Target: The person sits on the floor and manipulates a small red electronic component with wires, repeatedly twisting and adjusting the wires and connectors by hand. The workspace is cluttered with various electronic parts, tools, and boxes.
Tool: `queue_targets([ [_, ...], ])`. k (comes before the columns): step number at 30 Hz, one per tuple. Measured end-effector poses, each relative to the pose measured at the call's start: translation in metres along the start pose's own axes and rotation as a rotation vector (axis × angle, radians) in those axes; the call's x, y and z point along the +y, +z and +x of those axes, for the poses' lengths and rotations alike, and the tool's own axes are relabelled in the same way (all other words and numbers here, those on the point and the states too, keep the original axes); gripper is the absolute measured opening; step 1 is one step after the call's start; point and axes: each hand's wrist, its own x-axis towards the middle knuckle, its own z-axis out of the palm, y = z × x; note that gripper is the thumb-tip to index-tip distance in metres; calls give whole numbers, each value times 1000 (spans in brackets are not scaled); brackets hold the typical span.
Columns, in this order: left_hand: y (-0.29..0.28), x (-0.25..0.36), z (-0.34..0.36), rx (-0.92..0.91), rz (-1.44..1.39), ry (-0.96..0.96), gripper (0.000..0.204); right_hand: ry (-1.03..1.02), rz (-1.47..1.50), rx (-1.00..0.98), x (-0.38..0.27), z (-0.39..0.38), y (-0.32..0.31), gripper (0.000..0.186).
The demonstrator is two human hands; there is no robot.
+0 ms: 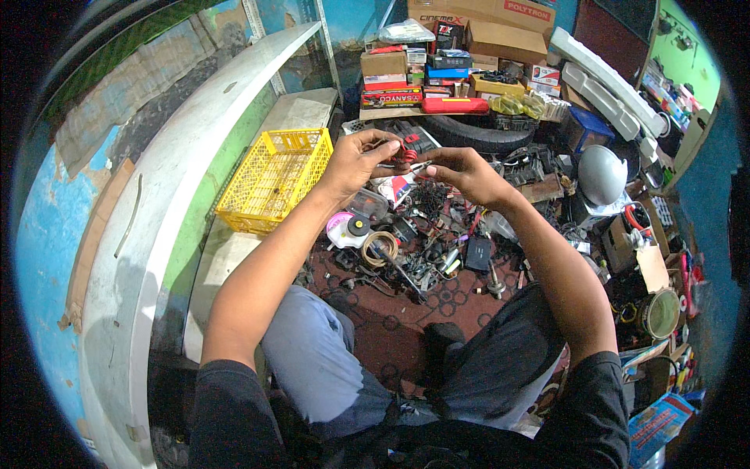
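- Red wire bundle [405, 155] sits raised in front of the person, between both hands, above the parts heap [422, 234] on the floor.
- Left hand [361, 160] has its fingers curled shut around the bundle.
- Right hand [461, 172] pinches a thin metal piece [416, 166] at the bundle's edge.
- Yellow basket [275, 180] stands to the left, well apart.
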Motion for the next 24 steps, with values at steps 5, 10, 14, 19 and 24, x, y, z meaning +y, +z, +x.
queue_targets([
  [5,-1,3,1,94,-117,62,21,323,36,55,-16,2,-11,28],
  [10,1,2,0,124,-121,49,20,310,-24,84,-17,0,-15,25],
  [14,3,-3,1,122,-165,3,19,208,-118,150,-19,3,-3,22],
  [19,11,-6,2,167,-148,-23,17,232,-34,194,-25,8,12,21],
  [24,15,-4,1,113,-244,-13,10,265,193,214,-32,12,23,19],
])
